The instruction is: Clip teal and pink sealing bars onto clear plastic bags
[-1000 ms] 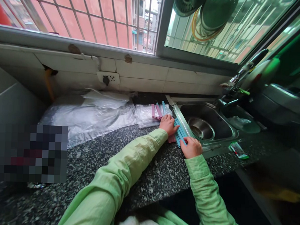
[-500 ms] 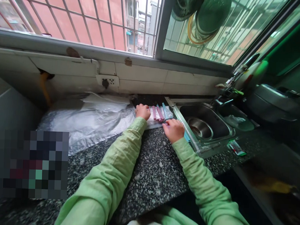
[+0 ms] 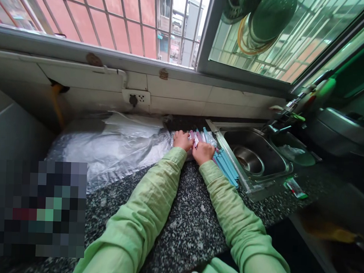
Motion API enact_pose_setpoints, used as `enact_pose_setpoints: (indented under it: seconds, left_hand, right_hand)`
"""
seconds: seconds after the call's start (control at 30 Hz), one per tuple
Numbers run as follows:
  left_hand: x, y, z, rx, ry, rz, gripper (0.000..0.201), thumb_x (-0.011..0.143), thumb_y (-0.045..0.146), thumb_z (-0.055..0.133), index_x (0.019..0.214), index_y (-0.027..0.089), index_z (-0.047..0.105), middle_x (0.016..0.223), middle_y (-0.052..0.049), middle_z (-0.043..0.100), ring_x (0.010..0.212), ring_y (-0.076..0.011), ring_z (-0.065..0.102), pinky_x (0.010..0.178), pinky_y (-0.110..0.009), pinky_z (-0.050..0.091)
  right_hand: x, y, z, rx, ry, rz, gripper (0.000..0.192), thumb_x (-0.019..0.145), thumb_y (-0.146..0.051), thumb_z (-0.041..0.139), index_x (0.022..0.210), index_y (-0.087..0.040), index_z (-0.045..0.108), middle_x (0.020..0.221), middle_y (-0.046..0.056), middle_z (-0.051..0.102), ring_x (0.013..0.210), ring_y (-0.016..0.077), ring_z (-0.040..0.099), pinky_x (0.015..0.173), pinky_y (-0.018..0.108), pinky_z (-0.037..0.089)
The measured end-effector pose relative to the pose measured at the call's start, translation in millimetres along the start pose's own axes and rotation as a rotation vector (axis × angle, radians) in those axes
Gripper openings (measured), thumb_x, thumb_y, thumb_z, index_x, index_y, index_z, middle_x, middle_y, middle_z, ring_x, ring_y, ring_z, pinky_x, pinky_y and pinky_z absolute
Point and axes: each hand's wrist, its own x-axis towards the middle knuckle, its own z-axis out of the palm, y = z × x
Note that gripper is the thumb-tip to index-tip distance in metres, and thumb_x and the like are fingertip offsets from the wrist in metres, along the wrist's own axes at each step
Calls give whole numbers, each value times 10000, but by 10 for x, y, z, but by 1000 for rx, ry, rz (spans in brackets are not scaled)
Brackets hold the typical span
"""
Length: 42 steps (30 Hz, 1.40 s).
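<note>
Since half a second ago both hands have drawn together over the small packet by the sink, the right hand having slid left off the blue strips, which now lie uncovered.

Largest is the speckled dark granite worktop (image 3: 185, 216), running from the blurred patch at lower left to the sink. On its left part lies a wide crumpled sheet of clear plastic film (image 3: 110, 146), reaching back to the tiled wall under the white wall socket (image 3: 136, 97). To the right sits the stainless steel sink (image 3: 277, 155), with a round steel bowl (image 3: 250, 160) inside it. A small green and red wrapper (image 3: 294, 188) lies on the worktop past the sink's near corner.

Between film and sink lies a small clear plastic packet (image 3: 211, 137) holding pink and blue strips (image 3: 204, 134). Just right of it, along the sink's rim, a bundle of loose blue plastic strips (image 3: 227, 165) lies flat, pointing toward the person.

The left hand (image 3: 182, 140) rests palm down on the packet's left end, fingers curled onto it; whether it pinches anything I cannot tell. The right hand (image 3: 203, 152) lies just beside it, nearly touching, fingers bent down onto the packet's near edge, its grip hidden too. Both sleeves are light green.
</note>
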Motion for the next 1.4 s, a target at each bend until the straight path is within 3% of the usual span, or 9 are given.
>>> enact_pose_setpoints:
  seconds: [0.3, 0.67, 0.97, 1.13, 1.4]
  left_hand:
    - [-16, -17, 1, -19, 43, -26, 369, 722, 435, 503, 956, 191, 653, 1015, -124, 537, 1042, -286, 429, 881, -385, 343]
    - [-150, -37, -243, -56, 109, -67, 391, 739, 466, 482, 948, 191, 666, 979, -112, 549, 1014, -270, 443, 885, -362, 350]
    - [-570, -307, -701, -34, 144, -141, 361, 738, 454, 492, 911, 196, 675, 942, -97, 585, 1001, -248, 466, 866, -345, 354]
    - [-848, -487, -863, -64, 192, -160, 323, 733, 429, 516, 886, 188, 667, 929, -73, 612, 972, -218, 492, 877, -334, 348]
    - [-1303, -592, -1124, -119, 285, -164, 245, 724, 359, 559, 864, 176, 640, 909, -57, 622, 928, -188, 518, 888, -322, 343]
  right_hand:
    - [2, 88, 156, 129, 240, -111, 241, 796, -310, 453, 719, -156, 623, 659, 121, 616, 705, 245, 550, 655, 358, 327]
    - [-161, 82, 30, 113, 343, -164, 216, 769, -301, 467, 668, -161, 598, 658, 90, 601, 683, 217, 525, 629, 315, 297]
    - [-546, -145, -246, 200, 368, -382, 203, 783, -296, 483, 671, -165, 590, 631, 51, 574, 666, 178, 484, 604, 288, 229]
    - [-758, -297, -346, 246, 392, -490, 222, 785, -324, 493, 660, -168, 588, 619, 35, 580, 649, 162, 470, 601, 290, 210]
    - [-1089, -479, -484, 340, 394, -574, 249, 804, -353, 483, 664, -182, 598, 607, 16, 582, 649, 149, 476, 620, 287, 223]
